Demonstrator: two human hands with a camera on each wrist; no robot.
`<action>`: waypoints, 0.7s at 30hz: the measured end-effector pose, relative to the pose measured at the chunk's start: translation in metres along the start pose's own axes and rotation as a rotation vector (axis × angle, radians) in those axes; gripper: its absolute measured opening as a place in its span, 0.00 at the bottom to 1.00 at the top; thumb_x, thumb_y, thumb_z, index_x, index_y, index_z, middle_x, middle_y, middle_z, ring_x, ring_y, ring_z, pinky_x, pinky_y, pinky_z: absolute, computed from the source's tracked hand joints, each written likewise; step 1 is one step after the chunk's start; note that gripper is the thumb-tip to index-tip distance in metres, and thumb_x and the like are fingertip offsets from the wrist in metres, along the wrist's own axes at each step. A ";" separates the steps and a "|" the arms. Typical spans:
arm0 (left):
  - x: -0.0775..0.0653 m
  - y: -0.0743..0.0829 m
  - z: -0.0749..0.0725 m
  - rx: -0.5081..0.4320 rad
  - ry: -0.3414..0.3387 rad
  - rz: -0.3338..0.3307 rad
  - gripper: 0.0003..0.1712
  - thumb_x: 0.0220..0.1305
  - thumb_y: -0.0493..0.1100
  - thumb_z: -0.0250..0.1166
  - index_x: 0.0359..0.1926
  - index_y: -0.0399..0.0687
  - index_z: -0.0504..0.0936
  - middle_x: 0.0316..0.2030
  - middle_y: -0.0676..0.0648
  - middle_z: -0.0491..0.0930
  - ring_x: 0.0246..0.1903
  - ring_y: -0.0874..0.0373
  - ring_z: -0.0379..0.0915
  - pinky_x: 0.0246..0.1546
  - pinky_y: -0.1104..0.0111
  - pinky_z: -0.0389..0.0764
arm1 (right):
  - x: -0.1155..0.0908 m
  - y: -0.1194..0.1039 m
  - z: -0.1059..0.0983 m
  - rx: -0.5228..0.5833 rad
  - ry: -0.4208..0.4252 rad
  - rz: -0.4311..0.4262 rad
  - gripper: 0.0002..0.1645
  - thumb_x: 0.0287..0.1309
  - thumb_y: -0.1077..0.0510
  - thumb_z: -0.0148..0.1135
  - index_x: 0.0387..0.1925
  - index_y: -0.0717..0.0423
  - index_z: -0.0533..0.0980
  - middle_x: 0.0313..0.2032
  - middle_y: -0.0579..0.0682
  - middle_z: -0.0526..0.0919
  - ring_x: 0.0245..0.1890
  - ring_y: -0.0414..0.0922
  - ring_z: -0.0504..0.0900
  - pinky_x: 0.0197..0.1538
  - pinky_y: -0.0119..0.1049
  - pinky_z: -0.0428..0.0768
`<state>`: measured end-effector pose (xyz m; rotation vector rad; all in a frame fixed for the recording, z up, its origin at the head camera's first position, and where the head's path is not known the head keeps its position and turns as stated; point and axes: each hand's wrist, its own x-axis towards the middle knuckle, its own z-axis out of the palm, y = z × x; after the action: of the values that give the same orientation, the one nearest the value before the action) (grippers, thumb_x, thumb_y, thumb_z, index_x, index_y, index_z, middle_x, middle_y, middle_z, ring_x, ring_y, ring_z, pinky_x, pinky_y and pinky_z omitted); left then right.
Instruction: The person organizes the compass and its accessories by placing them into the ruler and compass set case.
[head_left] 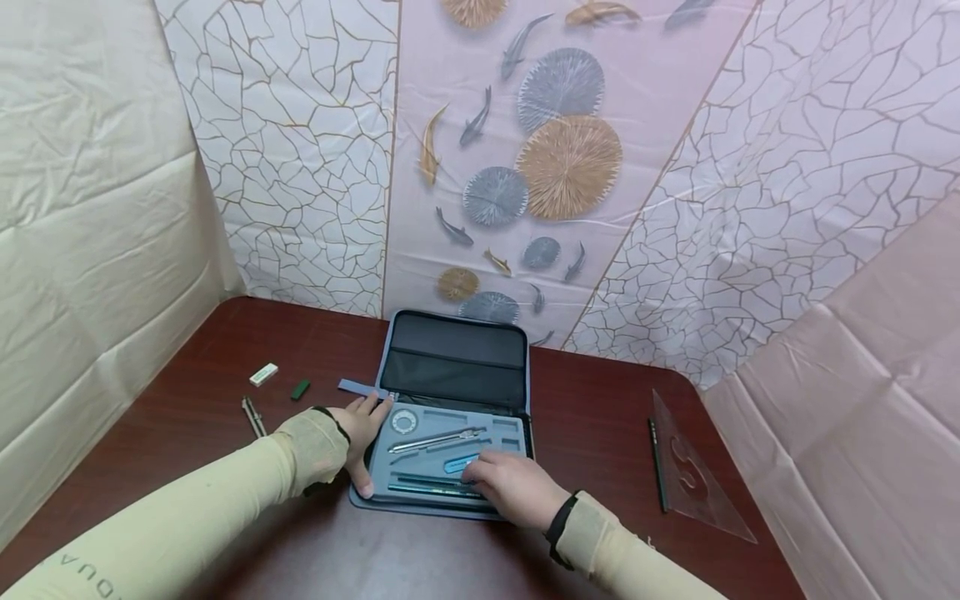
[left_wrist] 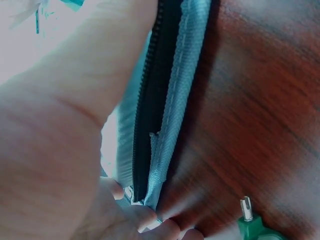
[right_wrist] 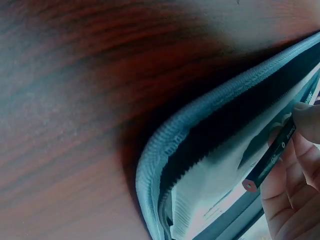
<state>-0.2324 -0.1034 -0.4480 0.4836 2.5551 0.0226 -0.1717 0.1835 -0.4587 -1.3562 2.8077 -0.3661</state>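
A zippered geometry case (head_left: pixel 456 382) lies open on the table, its grey tray (head_left: pixel 497 451) facing up. My left hand (head_left: pixel 363 429) rests along the case's left edge with fingers spread, the thumb near the front corner. Between thumb and fingers my right hand (head_left: pixel 517 487) pinches a dark green pencil (right_wrist: pixel 272 157) over the tray's front right; its flat end shows in the right wrist view. Another pencil (head_left: pixel 427 491) lies in the front slot. Behind are a light-blue piece (head_left: pixel 459 463), a metal compass (head_left: pixel 437 440) and a white round dial (head_left: pixel 403 422).
At left on the brown table lie a white eraser (head_left: pixel 263 374), a small green block (head_left: pixel 300 389) and a metal compass-like tool (head_left: pixel 253 416). A clear set square (head_left: pixel 701 479) and a dark green pencil (head_left: pixel 657 464) lie at right. Patterned cloth hangs behind.
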 end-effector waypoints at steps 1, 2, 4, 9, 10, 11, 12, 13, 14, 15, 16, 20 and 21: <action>0.005 -0.002 0.003 0.004 -0.001 -0.003 0.86 0.21 0.70 0.81 0.76 0.44 0.40 0.74 0.33 0.41 0.71 0.39 0.41 0.64 0.46 0.58 | 0.000 0.000 0.001 -0.001 -0.001 0.001 0.11 0.63 0.62 0.62 0.45 0.44 0.80 0.37 0.38 0.78 0.38 0.32 0.77 0.40 0.27 0.77; 0.010 -0.004 0.006 0.008 -0.002 -0.007 0.88 0.19 0.71 0.80 0.76 0.45 0.39 0.74 0.34 0.40 0.72 0.39 0.40 0.64 0.45 0.57 | 0.000 0.000 0.001 -0.002 -0.002 0.003 0.11 0.63 0.62 0.62 0.45 0.44 0.81 0.37 0.37 0.78 0.38 0.32 0.77 0.40 0.27 0.77; 0.017 -0.007 0.011 0.005 0.007 -0.011 0.90 0.16 0.73 0.79 0.77 0.46 0.39 0.74 0.35 0.39 0.72 0.40 0.39 0.64 0.46 0.57 | 0.001 -0.001 0.002 0.000 -0.004 0.002 0.12 0.62 0.62 0.63 0.45 0.44 0.81 0.37 0.37 0.79 0.37 0.31 0.77 0.40 0.27 0.76; 0.021 -0.010 0.015 0.000 0.009 -0.004 0.92 0.13 0.75 0.78 0.77 0.46 0.38 0.74 0.34 0.38 0.72 0.39 0.38 0.64 0.45 0.57 | 0.001 -0.002 0.006 0.006 0.001 -0.021 0.13 0.64 0.61 0.61 0.47 0.43 0.82 0.37 0.38 0.80 0.37 0.31 0.77 0.39 0.25 0.75; 0.020 -0.010 0.014 -0.002 0.008 0.000 0.91 0.14 0.75 0.79 0.76 0.46 0.38 0.74 0.34 0.38 0.72 0.39 0.38 0.64 0.44 0.57 | 0.001 -0.003 0.007 0.005 0.006 -0.028 0.13 0.65 0.61 0.61 0.47 0.43 0.82 0.37 0.38 0.80 0.37 0.31 0.77 0.39 0.24 0.75; 0.016 -0.008 0.011 -0.003 0.004 0.001 0.90 0.15 0.74 0.79 0.76 0.45 0.38 0.74 0.34 0.39 0.72 0.39 0.39 0.64 0.44 0.57 | 0.001 -0.003 0.008 0.003 0.013 -0.035 0.13 0.65 0.61 0.60 0.47 0.43 0.83 0.36 0.38 0.80 0.36 0.31 0.77 0.38 0.24 0.75; 0.011 -0.006 0.007 -0.001 -0.001 0.001 0.89 0.17 0.73 0.79 0.76 0.45 0.38 0.74 0.34 0.39 0.72 0.39 0.39 0.64 0.45 0.57 | 0.001 -0.003 0.009 0.004 0.019 -0.040 0.13 0.65 0.61 0.60 0.47 0.43 0.83 0.36 0.38 0.80 0.36 0.31 0.77 0.38 0.24 0.75; 0.005 -0.004 0.004 -0.004 0.000 0.005 0.88 0.20 0.72 0.80 0.76 0.44 0.39 0.74 0.34 0.40 0.72 0.39 0.40 0.64 0.46 0.58 | 0.001 -0.003 0.010 0.003 0.026 -0.043 0.13 0.66 0.61 0.59 0.47 0.43 0.83 0.36 0.38 0.80 0.36 0.31 0.76 0.38 0.23 0.74; 0.000 -0.001 0.001 -0.007 -0.002 0.006 0.86 0.21 0.71 0.80 0.76 0.43 0.40 0.74 0.34 0.40 0.72 0.39 0.40 0.64 0.46 0.58 | 0.001 -0.003 0.011 0.006 0.032 -0.045 0.14 0.66 0.61 0.59 0.47 0.43 0.83 0.36 0.37 0.80 0.36 0.30 0.76 0.38 0.23 0.74; -0.005 0.001 -0.002 -0.012 0.001 0.007 0.85 0.23 0.70 0.80 0.76 0.43 0.41 0.74 0.33 0.41 0.72 0.39 0.40 0.64 0.46 0.58 | 0.000 -0.003 0.011 0.009 0.037 -0.046 0.14 0.66 0.61 0.59 0.47 0.43 0.83 0.36 0.37 0.80 0.36 0.30 0.76 0.38 0.23 0.74; -0.009 0.002 -0.004 -0.011 0.000 0.005 0.84 0.25 0.69 0.80 0.76 0.43 0.41 0.74 0.34 0.41 0.72 0.39 0.41 0.64 0.46 0.59 | 0.000 -0.003 0.012 0.011 0.042 -0.046 0.14 0.66 0.61 0.59 0.48 0.43 0.83 0.36 0.37 0.80 0.36 0.30 0.76 0.38 0.22 0.74; -0.020 0.007 -0.010 -0.009 0.004 0.004 0.82 0.27 0.68 0.80 0.76 0.42 0.42 0.74 0.34 0.42 0.72 0.40 0.41 0.63 0.47 0.60 | -0.002 -0.003 0.014 0.024 0.055 -0.043 0.15 0.65 0.62 0.60 0.48 0.42 0.83 0.35 0.36 0.79 0.36 0.30 0.76 0.37 0.22 0.74; -0.020 0.008 -0.011 -0.009 0.007 0.005 0.81 0.28 0.68 0.80 0.76 0.42 0.42 0.74 0.34 0.42 0.72 0.40 0.41 0.63 0.47 0.60 | -0.002 -0.003 0.014 0.025 0.059 -0.043 0.15 0.65 0.62 0.60 0.48 0.42 0.83 0.35 0.37 0.79 0.36 0.30 0.76 0.37 0.22 0.74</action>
<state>-0.2191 -0.1023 -0.4279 0.4867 2.5592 0.0374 -0.1670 0.1804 -0.4718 -1.4264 2.8139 -0.4477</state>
